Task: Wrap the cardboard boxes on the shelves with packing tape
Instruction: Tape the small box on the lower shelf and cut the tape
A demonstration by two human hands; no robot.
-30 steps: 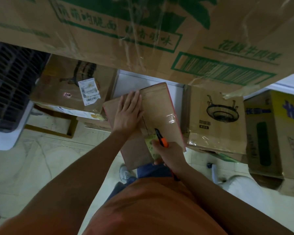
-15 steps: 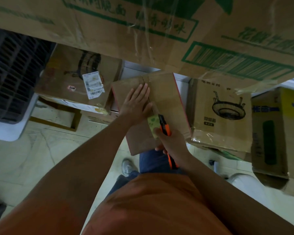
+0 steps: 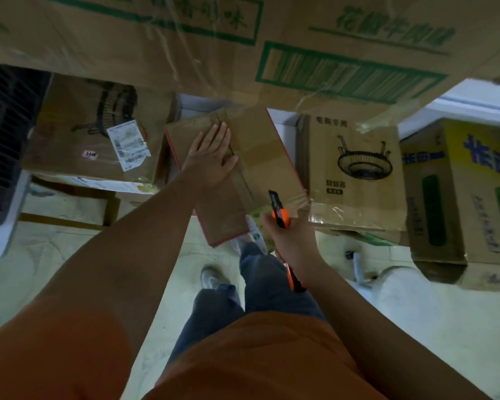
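A flat brown cardboard box [image 3: 260, 157] with a thin red edge sticks out toward the viewer from the low shelf, its near end hanging over the pale floor [image 3: 445, 327]. The left hand [image 3: 211, 157] lies palm-down on its top face, fingers straight and close together, pressing beside the centre seam. A strip of clear packing tape [image 3: 267, 151] crosses the top just right of that hand (its glossy band is faint in the dim light).

The right hand [image 3: 293, 241] is at the box's near right corner, fingers curled around an orange and black utility knife [image 3: 280, 213]; the black tip points up toward the box edge, and the orange tail shows below the wrist. Something pale green sits by the fingers, possibly a tape roll, but it is too hidden to tell.

To the left stands a box with a white shipping label [image 3: 129, 144]; to the right, a box printed with a round rack drawing [image 3: 364, 163], and farther right a yellow and blue box [image 3: 479, 180]. Above everything, a large box with green print [image 3: 350, 73] fills the far part of the view, wrapped in shiny film. A dark slatted crate [image 3: 3, 140] sits at far left.
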